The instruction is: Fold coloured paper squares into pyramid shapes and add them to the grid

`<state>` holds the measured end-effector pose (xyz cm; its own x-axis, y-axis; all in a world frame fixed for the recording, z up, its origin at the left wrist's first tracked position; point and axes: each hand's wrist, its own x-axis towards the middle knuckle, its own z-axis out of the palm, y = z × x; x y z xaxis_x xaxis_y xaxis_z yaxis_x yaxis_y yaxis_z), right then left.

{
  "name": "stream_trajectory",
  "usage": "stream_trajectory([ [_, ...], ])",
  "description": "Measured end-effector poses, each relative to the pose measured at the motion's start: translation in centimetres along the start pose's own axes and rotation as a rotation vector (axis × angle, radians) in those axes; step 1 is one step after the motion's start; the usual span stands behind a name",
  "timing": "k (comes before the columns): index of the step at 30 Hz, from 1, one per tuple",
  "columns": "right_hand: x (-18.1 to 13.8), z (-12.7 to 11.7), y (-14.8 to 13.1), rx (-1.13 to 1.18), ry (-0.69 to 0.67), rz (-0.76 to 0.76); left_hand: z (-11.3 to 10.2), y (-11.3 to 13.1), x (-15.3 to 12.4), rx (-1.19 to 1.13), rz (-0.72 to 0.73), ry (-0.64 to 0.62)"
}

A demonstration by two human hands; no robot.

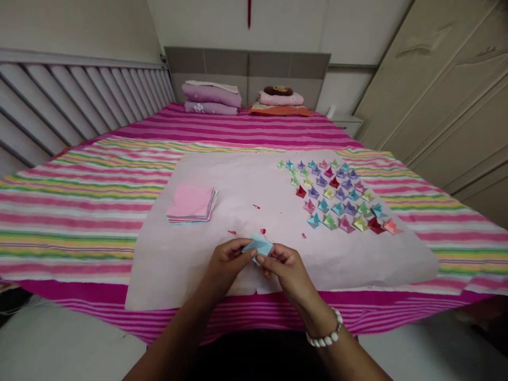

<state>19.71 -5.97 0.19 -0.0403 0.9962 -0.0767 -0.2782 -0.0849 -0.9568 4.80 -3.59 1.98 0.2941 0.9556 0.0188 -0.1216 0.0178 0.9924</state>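
Observation:
Both hands pinch a light blue piece of folded paper (260, 245) above the near middle of a large pale sheet (238, 180). My left hand (232, 259) grips its left side, thumb on the face toward me. On the right side, my right hand (283, 263) holds the lower edge between thumb and fingers; a white beaded bracelet circles that wrist. Something small and orange shows just under the right fingers, too small to name. A stack of square paper (190, 202), pink on top, lies to the left. Rows of small folded paper shapes (333, 194) in many colours stand at the right.
Small red scraps (263, 231) lie scattered on the sheet near my hands. The sheet rests on a bed with a striped cover (79, 211). Folded bedding (212, 98) is piled at the headboard (226, 63). A slatted rail (87, 100) runs along the left, a wardrobe (444, 95) along the right.

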Motion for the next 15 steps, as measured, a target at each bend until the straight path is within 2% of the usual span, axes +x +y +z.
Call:
stream_trajectory([
  [4, 0.04, 0.02, -0.03, 0.027, 0.008, 0.023, 0.26, -0.39, -0.20, 0.026, 0.011, 0.066],
  [11, 0.10, 0.09, -0.10, 0.057, 0.029, 0.040, -0.18, -0.57, -0.54, 0.055, 0.028, -0.017],
  [15, -0.02, 0.04, -0.05, 0.069, -0.001, 0.051, 0.16, -0.20, -0.35, 0.082, 0.032, 0.052],
])
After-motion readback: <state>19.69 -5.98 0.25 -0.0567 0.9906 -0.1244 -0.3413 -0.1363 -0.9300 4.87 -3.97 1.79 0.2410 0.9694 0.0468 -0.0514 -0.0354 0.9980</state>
